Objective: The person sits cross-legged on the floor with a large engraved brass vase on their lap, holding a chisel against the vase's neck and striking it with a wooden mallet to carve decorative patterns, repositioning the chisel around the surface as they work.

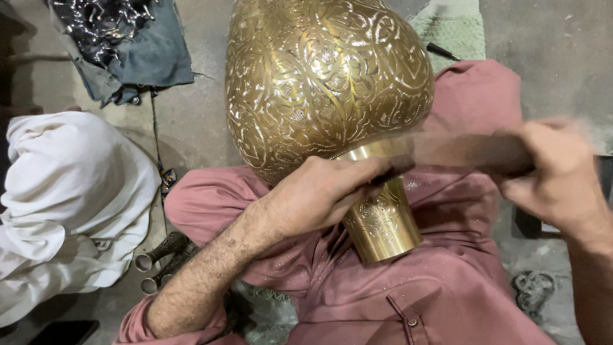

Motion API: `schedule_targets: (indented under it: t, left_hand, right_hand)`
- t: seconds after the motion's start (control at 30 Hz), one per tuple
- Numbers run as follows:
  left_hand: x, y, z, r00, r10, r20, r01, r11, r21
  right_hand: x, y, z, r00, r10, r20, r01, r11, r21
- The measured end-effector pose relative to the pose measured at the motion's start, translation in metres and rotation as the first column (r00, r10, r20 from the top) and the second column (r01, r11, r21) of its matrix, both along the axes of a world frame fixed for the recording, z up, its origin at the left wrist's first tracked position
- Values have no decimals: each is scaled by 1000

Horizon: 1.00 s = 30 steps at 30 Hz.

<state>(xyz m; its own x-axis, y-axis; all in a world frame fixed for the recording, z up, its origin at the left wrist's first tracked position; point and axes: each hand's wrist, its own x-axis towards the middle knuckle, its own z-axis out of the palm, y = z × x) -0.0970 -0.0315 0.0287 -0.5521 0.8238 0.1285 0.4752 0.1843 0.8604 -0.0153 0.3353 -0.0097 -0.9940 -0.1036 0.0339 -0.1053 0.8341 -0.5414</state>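
Observation:
A large engraved brass vase (325, 83) lies on my lap, its round body pointing away and its flared neck (382, 223) toward me. My left hand (325, 191) rests against the neck where it meets the body, fingers curled around a small dark tool tip (391, 171). My right hand (555, 169) grips a blurred brownish tool (466, 152), a mallet or hammer by its shape, which reaches toward the dark tip. Motion blur hides the tool's details.
My lap is covered in dusty pink cloth (440, 287). A person in white clothing (70, 191) sits at left. Two small dark metal tubes (159, 255) lie on the concrete floor. A dark cloth with shiny metal pieces (121, 38) lies at top left, a green mat (453, 29) behind the vase.

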Motion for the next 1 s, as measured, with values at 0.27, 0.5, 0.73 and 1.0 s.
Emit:
schedule_targets:
  t: [0.27, 0.5, 0.73, 1.0]
  left_hand:
    - [-5, -4, -6, 995, -89, 43, 90, 996, -14]
    - [-8, -2, -15, 982, -188, -29, 188, 982, -2]
    - [-9, 1, -20, 991, -126, 36, 127, 991, -48]
    - [-8, -3, -9, 993, -94, 69, 100, 991, -92]
  right_hand:
    - [7, -13, 19, 995, -15, -102, 18, 999, 27]
    - [14, -2, -1, 996, 54, -76, -27, 948, 316]
    - [18, -10, -17, 983, -158, 89, 153, 986, 61]
    - [8, 2, 19, 997, -75, 33, 73, 996, 42]
